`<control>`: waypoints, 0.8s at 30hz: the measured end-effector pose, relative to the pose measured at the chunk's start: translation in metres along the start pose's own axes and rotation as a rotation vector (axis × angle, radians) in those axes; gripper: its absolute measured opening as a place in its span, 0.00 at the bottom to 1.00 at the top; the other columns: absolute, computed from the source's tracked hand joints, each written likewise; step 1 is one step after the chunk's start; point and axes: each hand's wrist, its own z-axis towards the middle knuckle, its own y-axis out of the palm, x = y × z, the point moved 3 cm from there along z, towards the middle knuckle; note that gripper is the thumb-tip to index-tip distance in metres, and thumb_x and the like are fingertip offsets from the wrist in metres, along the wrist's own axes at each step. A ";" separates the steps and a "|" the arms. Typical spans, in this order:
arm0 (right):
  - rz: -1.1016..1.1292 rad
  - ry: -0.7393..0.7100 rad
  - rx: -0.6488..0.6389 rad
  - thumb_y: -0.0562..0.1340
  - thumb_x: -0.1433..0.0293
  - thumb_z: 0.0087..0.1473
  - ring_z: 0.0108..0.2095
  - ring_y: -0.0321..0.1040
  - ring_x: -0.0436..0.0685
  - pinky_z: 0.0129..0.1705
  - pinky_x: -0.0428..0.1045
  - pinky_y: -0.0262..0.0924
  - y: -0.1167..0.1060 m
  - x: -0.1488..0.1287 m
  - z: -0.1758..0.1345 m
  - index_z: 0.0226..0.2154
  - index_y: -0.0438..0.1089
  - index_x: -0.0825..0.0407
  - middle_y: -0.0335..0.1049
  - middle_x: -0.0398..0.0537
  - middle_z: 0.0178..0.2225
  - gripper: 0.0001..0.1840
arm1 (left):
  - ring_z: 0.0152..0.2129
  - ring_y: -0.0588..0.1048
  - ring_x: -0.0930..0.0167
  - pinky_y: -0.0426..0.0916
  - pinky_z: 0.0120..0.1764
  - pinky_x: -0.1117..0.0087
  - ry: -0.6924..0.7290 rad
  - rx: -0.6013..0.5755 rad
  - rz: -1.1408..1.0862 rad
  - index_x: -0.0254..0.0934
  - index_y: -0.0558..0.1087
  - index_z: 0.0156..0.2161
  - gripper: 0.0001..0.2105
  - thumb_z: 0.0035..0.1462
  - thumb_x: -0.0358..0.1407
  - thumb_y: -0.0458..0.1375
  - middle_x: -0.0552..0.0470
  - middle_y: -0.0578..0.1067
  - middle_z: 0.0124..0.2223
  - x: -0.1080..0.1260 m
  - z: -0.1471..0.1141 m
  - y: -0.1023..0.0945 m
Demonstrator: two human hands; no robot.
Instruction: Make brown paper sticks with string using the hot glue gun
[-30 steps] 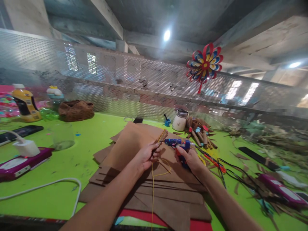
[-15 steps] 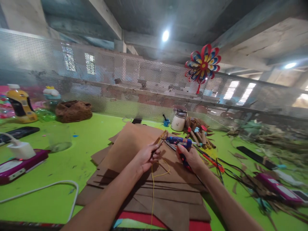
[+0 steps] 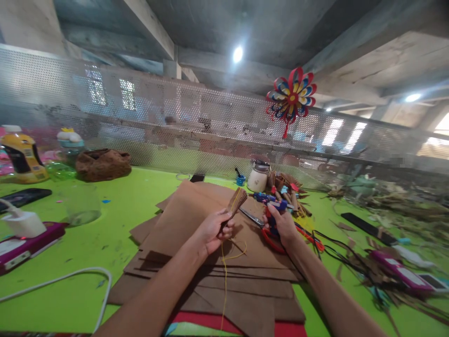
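Observation:
In my left hand (image 3: 216, 230) is a small fanned bundle of brown paper (image 3: 237, 200), pinched at its lower end. A yellow thread (image 3: 225, 276) runs along the bundle, loops below my fingers and trails toward the front edge. My right hand (image 3: 283, 225) is closed round a blue glue gun (image 3: 273, 202), its tip pointing left and apart from the bundle. Red-handled scissors (image 3: 271, 242) lie beneath the right hand, blades toward the left, handles partly hidden. Under both hands spreads a stack of brown paper sheets (image 3: 178, 222).
Behind the sheets stand a white jar (image 3: 258, 178), a small blue pot (image 3: 240, 179) and rolled brown paper pieces (image 3: 296, 199). Black cables (image 3: 336, 248) and a purple power strip (image 3: 400, 271) lie right. A clear cup (image 3: 82, 206) and another power strip (image 3: 31, 245) stand left.
My right hand has drawn the glue gun to the right, away from the paper bundle. The bundle now shows its fanned top, and more of the scissors is visible.

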 end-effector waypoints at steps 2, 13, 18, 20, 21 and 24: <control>0.069 -0.008 0.055 0.64 0.52 0.46 0.15 0.58 0.47 0.17 0.44 0.53 -0.003 -0.003 -0.001 0.26 0.64 0.52 0.65 0.41 0.18 0.20 | 0.12 0.52 0.85 0.40 0.15 0.84 0.004 0.011 0.000 0.33 0.64 0.37 0.03 0.56 0.29 0.53 0.60 0.59 0.22 0.000 0.001 -0.001; -0.016 -0.016 -0.240 0.60 0.55 0.53 0.17 0.58 0.48 0.18 0.44 0.53 0.020 -0.016 -0.027 0.27 0.67 0.53 0.65 0.43 0.20 0.18 | 0.11 0.54 0.84 0.41 0.13 0.85 0.008 0.161 0.023 0.32 0.68 0.39 0.07 0.59 0.29 0.49 0.58 0.62 0.21 0.006 -0.002 0.000; -0.180 -0.101 -0.381 0.57 0.56 0.56 0.17 0.56 0.47 0.19 0.44 0.51 0.029 -0.015 -0.029 0.23 0.64 0.54 0.62 0.42 0.17 0.20 | 0.11 0.57 0.84 0.41 0.12 0.85 0.044 0.188 0.115 0.33 0.66 0.36 0.04 0.58 0.29 0.49 0.57 0.64 0.22 0.004 -0.002 0.001; -0.242 -0.130 -0.383 0.56 0.56 0.56 0.16 0.55 0.47 0.19 0.44 0.51 0.030 -0.016 -0.029 0.21 0.63 0.54 0.61 0.42 0.16 0.21 | 0.11 0.57 0.84 0.42 0.13 0.85 0.056 0.188 0.143 0.33 0.65 0.35 0.03 0.58 0.29 0.50 0.57 0.65 0.21 0.004 -0.002 0.002; -0.263 -0.133 -0.370 0.56 0.56 0.56 0.16 0.55 0.47 0.19 0.44 0.51 0.030 -0.016 -0.029 0.21 0.63 0.54 0.60 0.41 0.16 0.21 | 0.11 0.57 0.84 0.42 0.13 0.85 0.056 0.184 0.150 0.33 0.65 0.35 0.03 0.58 0.29 0.50 0.57 0.65 0.21 0.003 -0.002 0.002; -0.291 -0.119 -0.297 0.55 0.55 0.56 0.17 0.56 0.47 0.19 0.44 0.52 0.027 -0.016 -0.026 0.20 0.63 0.53 0.60 0.42 0.16 0.22 | 0.11 0.56 0.84 0.41 0.13 0.85 0.040 0.178 0.149 0.32 0.67 0.39 0.06 0.58 0.29 0.50 0.58 0.64 0.21 0.002 -0.001 0.003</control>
